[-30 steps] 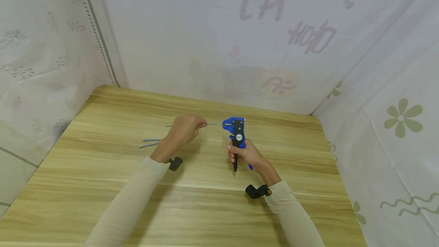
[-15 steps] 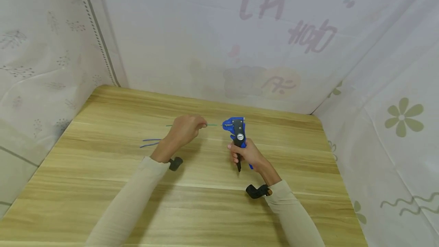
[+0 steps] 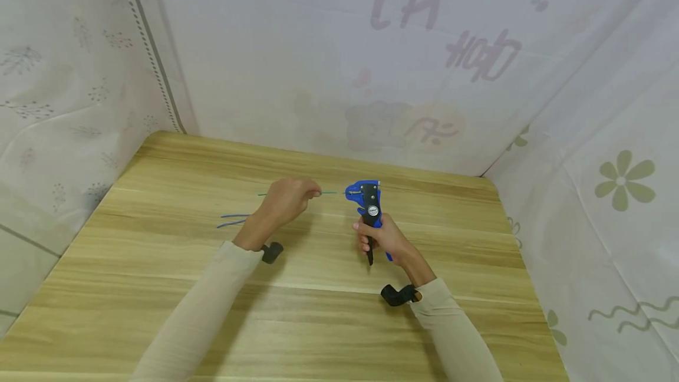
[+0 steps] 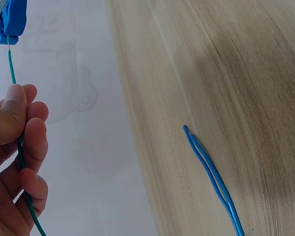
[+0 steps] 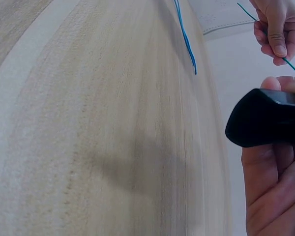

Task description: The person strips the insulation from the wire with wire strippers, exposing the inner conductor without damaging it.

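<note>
The jaws of my wire stripper (image 3: 369, 205) have come together since a second ago, and its black handle has swung right. Patterned cloth (image 3: 265, 63), lettered in strokes I can't read, hangs behind the far edge of the bench (image 3: 329, 323), leaving more room on my near side. My right hand (image 3: 386, 236) grips the stripper; my left hand (image 3: 286, 199) pinches the green wire (image 4: 13, 69) (a thin, bare-looking stretch runs into the jaws). Blue wires (image 4: 229, 206) lie leftward. The stripper's round badge (image 3: 373, 211) is too small to read.
</note>
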`<state>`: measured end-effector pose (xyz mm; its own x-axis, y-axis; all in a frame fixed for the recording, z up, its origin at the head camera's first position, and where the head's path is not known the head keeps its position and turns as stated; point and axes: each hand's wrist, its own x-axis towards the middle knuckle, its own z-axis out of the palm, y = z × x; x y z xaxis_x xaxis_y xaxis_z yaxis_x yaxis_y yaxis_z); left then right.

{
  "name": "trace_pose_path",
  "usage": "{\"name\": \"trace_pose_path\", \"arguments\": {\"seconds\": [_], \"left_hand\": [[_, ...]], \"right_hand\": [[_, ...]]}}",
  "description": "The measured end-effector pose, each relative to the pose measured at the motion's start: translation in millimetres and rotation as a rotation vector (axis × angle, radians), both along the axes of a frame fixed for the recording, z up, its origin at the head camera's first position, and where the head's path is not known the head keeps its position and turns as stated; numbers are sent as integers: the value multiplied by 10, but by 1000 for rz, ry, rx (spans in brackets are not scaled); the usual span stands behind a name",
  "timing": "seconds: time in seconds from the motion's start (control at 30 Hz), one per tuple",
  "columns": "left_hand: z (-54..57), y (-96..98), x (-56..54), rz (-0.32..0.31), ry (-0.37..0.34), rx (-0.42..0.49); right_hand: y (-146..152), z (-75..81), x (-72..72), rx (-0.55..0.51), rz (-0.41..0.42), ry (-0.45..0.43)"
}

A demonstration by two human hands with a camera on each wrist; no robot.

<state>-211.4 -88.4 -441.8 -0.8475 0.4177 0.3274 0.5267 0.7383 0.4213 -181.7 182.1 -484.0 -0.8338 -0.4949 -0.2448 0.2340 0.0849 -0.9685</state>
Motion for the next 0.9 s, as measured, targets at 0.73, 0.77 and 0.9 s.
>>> {"name": "trace_pose_path", "arguments": {"seconds": [0.73,0.77,0.9], "left_hand": [[0,-49,4,9,-26,11],[-2,-52,5,9,-26,14],[-13,-50,0,4,-20,22]], "right_hand": [[42,33,2,-2,-20,-6],[42,35,2,-2,-19,-5],[40,26,-2,-5,-1,-11]]}}
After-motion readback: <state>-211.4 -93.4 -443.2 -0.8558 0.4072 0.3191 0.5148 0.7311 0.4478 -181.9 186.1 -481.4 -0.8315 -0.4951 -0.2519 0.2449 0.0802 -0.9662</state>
